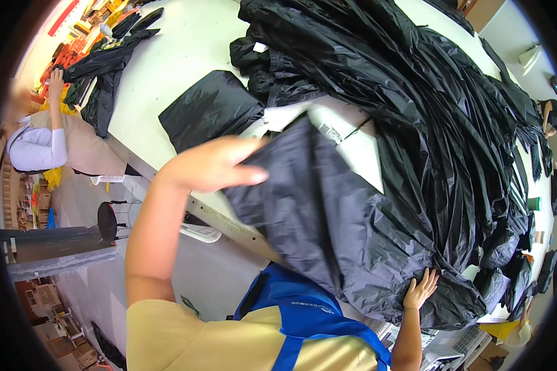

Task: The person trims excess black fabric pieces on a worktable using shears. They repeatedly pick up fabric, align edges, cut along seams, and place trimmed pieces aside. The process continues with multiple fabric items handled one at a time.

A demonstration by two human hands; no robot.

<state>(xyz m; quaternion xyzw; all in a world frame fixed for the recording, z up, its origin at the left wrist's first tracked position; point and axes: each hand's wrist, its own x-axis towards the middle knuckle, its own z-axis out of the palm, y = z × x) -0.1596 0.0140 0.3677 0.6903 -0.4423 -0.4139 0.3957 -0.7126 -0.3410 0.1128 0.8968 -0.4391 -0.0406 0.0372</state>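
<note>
A thin, shiny black garment (365,229) lies along the near edge of the worktable, partly folded, its left end raised and blurred. My left hand (220,166) pinches that raised end between thumb and fingers, the fingertips partly hidden and smeared. Towards the garment's right end, my right hand (421,288) rests flat on the cloth with the fingers spread. Just beyond my left hand is a neatly folded black garment (210,108), flat on the table.
A large heap of long black garments (408,105) covers the right and far side of the white table (185,37). At the far left a co-worker (43,142) handles dark clothing (108,80). A round black stool seat (107,221) stands beyond the table's left edge.
</note>
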